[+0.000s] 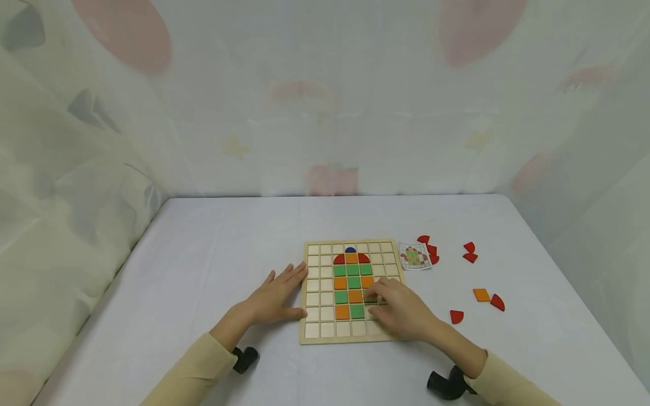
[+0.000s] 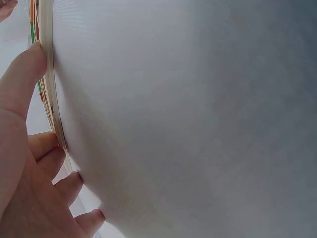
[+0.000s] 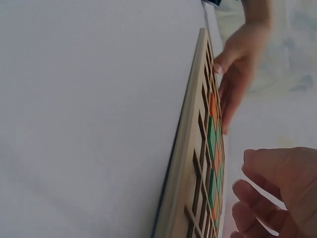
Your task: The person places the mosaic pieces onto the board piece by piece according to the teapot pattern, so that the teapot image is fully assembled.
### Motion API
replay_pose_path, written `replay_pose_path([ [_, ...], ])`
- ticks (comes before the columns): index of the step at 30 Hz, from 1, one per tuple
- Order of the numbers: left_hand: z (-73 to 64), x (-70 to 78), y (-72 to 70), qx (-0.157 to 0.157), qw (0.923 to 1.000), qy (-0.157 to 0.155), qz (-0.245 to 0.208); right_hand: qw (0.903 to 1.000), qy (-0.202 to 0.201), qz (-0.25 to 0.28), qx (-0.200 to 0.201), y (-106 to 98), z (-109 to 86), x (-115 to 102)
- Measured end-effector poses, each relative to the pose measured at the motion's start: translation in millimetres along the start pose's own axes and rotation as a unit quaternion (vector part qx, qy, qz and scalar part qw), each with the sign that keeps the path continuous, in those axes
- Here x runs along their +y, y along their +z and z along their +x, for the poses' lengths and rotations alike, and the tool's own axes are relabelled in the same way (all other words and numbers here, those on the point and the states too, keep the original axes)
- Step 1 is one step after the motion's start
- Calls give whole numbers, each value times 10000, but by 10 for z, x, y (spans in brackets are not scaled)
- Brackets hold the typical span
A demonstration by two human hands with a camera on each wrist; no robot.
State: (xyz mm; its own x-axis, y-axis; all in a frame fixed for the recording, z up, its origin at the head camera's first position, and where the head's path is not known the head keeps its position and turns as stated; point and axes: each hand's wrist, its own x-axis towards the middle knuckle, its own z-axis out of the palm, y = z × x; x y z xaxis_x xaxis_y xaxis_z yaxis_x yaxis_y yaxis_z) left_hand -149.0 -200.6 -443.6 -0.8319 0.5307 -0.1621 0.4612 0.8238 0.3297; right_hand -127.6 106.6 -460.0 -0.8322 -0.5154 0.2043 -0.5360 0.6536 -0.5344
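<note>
Board of pale gridded wood (image 1: 312,299) on white table (image 1: 228,242)

Green and orange square tiles (image 1: 354,282) fill its middle. At nine o'clock the left hand (image 1: 274,296), fingers spread, touches its rim. At four, the right hand (image 1: 403,310) bends its fingers, thumb slightly apart; any hold, I cannot tell. Red quarter-circle pieces (image 1: 497,303) lie toward three.

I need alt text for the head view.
Grid board partly filled with colored tiles, a person's left hand touching its left edge, right hand over its right side. Farther right lie a patterned card and loose, mostly red pieces.
</note>
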Motion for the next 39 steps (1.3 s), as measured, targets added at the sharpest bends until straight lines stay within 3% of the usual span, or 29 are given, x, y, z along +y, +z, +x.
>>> replay_pose_path([
  [9,1,0,-1,-42,10000,-30,55,9986,80,156,497,-228,-174,193],
  [20,4,3,-10,-109,9999,-85,17,9943,185,-43,1048,-538,-425,532],
  [30,3,7,-16,-58,10000,-45,11,9857,387,-695,1485,-819,-653,847],
  [35,1,0,-13,-31,10000,-17,22,9841,508,-657,1572,-906,-765,1007],
  [39,-5,1,-13,-28,10000,2,8,9860,800,-497,1378,-912,-858,1149],
])
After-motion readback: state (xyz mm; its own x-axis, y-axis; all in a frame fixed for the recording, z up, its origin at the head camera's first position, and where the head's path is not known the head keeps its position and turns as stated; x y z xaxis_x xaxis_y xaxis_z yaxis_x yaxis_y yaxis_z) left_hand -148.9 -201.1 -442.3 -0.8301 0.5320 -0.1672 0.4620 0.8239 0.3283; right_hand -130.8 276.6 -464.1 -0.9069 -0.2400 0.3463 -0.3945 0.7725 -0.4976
